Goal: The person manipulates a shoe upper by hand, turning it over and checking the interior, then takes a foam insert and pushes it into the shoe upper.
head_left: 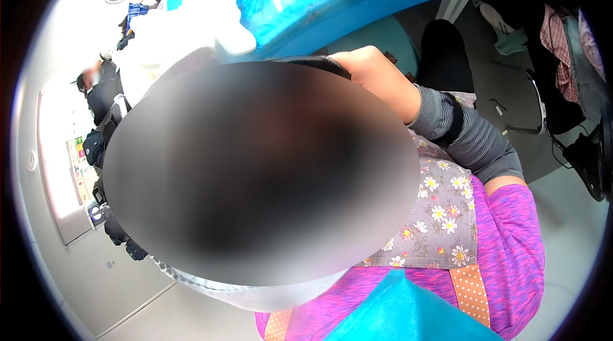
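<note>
A large grey blur covers the middle of the head view and hides most of what lies in front of me. My right hand [367,65] shows at the blur's upper right edge, beside a black curved edge [313,63]. Its fingers disappear behind the blur, so their grip cannot be seen. A grey striped sleeve cover [482,140] with a black band is on my right forearm. My left hand does not show. Beyond the blur, a heap of bright white pieces [207,15] lies at the near left part of a blue-covered table [300,6].
My grey flowered apron [440,213] lies over a purple top. A teal cloth [405,312] fills the lower edge. To the right are hanging plaid and denim clothes [565,60] and a chair's metal frame [539,101]. A person in dark clothing [102,98] is at far left.
</note>
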Demonstrator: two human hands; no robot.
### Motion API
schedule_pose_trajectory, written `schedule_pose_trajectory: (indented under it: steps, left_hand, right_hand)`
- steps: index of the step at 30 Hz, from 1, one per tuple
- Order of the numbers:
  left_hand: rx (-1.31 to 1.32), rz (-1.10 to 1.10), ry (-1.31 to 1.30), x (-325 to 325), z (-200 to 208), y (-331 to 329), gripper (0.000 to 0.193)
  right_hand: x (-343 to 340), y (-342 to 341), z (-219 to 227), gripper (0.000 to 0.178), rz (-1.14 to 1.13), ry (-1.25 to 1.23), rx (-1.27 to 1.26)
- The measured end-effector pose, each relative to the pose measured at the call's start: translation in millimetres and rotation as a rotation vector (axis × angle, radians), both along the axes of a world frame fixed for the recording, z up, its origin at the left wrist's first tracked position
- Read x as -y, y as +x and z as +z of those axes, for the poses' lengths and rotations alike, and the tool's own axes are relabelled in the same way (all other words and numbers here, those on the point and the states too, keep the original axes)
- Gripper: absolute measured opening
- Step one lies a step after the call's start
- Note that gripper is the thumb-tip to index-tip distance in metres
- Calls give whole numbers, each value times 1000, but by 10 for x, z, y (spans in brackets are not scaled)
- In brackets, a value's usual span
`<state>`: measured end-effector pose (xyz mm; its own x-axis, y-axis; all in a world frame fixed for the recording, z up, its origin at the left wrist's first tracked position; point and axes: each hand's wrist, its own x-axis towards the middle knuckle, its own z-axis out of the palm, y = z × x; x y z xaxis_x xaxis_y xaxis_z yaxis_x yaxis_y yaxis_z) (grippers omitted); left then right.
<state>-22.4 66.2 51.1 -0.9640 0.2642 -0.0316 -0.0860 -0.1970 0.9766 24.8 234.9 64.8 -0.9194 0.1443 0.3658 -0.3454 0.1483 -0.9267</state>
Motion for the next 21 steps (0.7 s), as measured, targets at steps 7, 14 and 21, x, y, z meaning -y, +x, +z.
schedule_pose_trajectory:
  steps: [7, 14, 21]
  left_hand:
    - [-220, -162, -229, -209, -123, -305, 47]
    - [-317, -517, -127, -237, 6, -323, 56]
    - [-68, -781, -247, -218, 351, -2, 32]
  right_hand:
    - [-224, -359, -524, 41, 70, -242, 43]
    - [-746, -522, -432, 36, 485, -545, -210]
    - [-862, -498, -158, 32, 858, -633, -193]
